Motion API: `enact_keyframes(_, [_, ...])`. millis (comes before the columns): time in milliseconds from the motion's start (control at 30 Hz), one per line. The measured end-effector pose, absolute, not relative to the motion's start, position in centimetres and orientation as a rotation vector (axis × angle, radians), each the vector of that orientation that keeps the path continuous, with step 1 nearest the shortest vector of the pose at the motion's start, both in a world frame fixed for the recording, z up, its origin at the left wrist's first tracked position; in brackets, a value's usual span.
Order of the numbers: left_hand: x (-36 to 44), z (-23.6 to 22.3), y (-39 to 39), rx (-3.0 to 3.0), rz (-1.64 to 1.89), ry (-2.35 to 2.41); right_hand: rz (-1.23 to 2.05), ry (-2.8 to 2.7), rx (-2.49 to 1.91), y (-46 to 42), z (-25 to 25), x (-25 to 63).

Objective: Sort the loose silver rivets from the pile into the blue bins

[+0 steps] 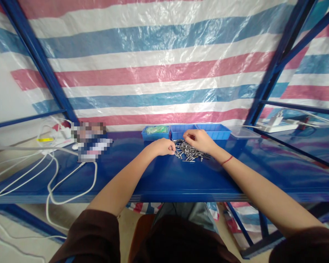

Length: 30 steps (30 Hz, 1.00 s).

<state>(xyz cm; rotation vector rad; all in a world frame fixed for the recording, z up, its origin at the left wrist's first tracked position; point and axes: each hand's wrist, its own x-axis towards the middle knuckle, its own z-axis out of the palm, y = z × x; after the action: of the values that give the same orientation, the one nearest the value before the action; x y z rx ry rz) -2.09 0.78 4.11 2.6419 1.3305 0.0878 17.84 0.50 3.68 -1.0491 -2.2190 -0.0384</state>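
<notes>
Metal fasteners [191, 153] are heaped toward the back edge of the bench [159, 177], apparently being picked. The left hand [163, 147] is closed, contents unclear; the right hand's [199, 140] closure cannot be told. Fine pinching is required.

Items [92, 143] blurred into pixel blocks, metal pieces [190, 151] (too small to identify), right sleeve [304, 245] cut off

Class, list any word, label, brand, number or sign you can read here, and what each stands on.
None can be read.
Metal pieces: too small to show lettering.
Green item in the leftmost blue bin: any print too small.
Pixelated patch: blocked out, unreadable.
Yellow piece: too small.
</notes>
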Motion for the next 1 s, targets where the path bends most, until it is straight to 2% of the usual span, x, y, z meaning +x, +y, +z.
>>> enact_keyframes(667, [-2.8, 3.3, 2.1, 2.768, 0.193, 1.182, -0.026, -2.245, -1.084, 0.4, 3.6, 17.9])
enact_keyframes(833, [-3.2, 3.4, 2.3, 2.637, 0.461, 1.306, 0.028, -2.184, -1.128, 1.3, 3.0, 18.0])
enact_keyframes(1000, [-1.9, 2.7, 2.6, 2.233, 0.861, 1.181, 0.311, -1.974, -1.124, 2.0, 1.8, 17.4])
